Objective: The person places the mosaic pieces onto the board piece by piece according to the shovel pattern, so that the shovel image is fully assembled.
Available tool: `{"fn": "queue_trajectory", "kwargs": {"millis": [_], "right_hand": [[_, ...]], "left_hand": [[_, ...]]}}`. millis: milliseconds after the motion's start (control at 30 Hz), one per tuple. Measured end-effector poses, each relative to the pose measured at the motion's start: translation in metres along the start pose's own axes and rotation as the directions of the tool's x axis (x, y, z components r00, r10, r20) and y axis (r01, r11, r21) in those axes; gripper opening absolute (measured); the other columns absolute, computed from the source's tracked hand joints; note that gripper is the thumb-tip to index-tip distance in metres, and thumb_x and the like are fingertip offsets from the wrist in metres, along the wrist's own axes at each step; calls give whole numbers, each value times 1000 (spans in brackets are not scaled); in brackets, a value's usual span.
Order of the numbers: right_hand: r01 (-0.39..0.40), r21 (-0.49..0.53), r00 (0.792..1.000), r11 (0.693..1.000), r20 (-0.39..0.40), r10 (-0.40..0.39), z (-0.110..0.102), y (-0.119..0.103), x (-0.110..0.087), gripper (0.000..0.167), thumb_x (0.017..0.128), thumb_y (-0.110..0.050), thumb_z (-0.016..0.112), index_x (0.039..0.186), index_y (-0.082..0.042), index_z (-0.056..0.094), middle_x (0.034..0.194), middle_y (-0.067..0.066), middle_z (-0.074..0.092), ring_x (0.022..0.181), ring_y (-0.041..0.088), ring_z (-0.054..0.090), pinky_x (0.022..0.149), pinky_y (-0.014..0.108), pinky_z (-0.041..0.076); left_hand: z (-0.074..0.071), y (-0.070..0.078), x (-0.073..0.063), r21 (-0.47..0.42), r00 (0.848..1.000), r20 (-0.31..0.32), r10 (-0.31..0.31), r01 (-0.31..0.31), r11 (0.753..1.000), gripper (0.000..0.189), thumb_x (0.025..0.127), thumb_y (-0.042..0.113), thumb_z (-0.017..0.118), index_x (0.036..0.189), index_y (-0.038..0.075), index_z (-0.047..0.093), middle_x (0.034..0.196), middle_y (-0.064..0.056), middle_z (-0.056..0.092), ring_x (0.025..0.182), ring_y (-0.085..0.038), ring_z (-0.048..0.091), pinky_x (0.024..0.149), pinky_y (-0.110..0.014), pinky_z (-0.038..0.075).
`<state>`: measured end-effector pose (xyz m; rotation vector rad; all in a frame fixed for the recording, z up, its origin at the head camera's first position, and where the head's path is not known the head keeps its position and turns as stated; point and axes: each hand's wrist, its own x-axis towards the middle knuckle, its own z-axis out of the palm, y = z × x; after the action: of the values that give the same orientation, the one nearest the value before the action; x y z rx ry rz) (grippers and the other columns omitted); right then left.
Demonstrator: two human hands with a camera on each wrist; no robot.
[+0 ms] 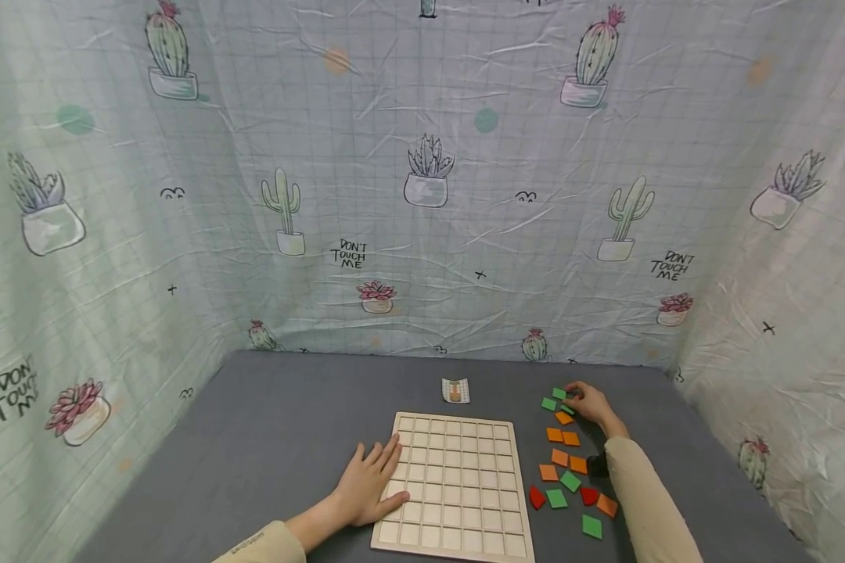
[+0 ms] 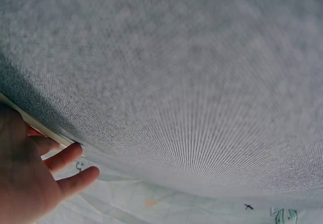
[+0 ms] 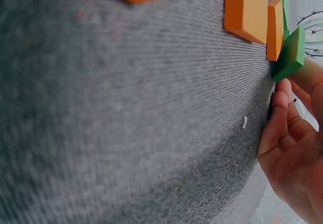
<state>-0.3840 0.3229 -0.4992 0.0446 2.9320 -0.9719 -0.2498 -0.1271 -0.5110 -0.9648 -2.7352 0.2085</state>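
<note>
A pale wooden board (image 1: 458, 485) with a grid of square recesses lies on the dark table. My left hand (image 1: 372, 478) rests on its left edge with fingers spread; the left wrist view shows the same hand (image 2: 30, 168) beside the board's rim. At the far right, my right hand (image 1: 591, 404) reaches the green square tiles. Close up in the right wrist view, a tilted green tile (image 3: 290, 55) is at the fingertips of the right hand (image 3: 298, 138), thumb and fingers curled at it. Another green tile (image 1: 559, 393) lies close by the fingertips.
Orange tiles (image 1: 559, 457), more green tiles (image 1: 591, 526) and red pieces with a curved edge (image 1: 537, 497) lie scattered right of the board. A small printed card (image 1: 455, 391) sits behind the board. A cactus-print curtain (image 1: 422, 274) surrounds the table (image 1: 267, 438).
</note>
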Motion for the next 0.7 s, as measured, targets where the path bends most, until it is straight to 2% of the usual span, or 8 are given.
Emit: {"fn": "queue_trajectory", "kwargs": {"millis": [167,433,700], "right_hand": [[19,8,1000,1000,-15,-19,-1,-3,0,35,85,-16,56,112,5,50,87,19,56,72,22,51,62,32,40],[12,0,1000,1000,8,-12,-3,-2,1,35,86,-17,56,112,5,50,87,18,57,72,22,50,62,31,39],[22,67,1000,997,19,-23,-6,-1,-3,35,86,-17,56,111,6,49,93,24,58,75,23,56,62,32,44]], "left_hand": [[-2,0,0,20,1000,-14,-8,8,1000,72,88,59,30,134,4,39,142,-13,35,118,-26,47,92,-51,36],[-2,1,-1,50,1000,-11,-14,14,999,73,88,60,29,134,5,40,142,-12,36,117,-25,47,92,-49,36],[-2,2,-1,69,1000,-4,-6,6,998,73,88,60,28,134,5,40,142,-12,35,118,-24,47,92,-48,36]]}}
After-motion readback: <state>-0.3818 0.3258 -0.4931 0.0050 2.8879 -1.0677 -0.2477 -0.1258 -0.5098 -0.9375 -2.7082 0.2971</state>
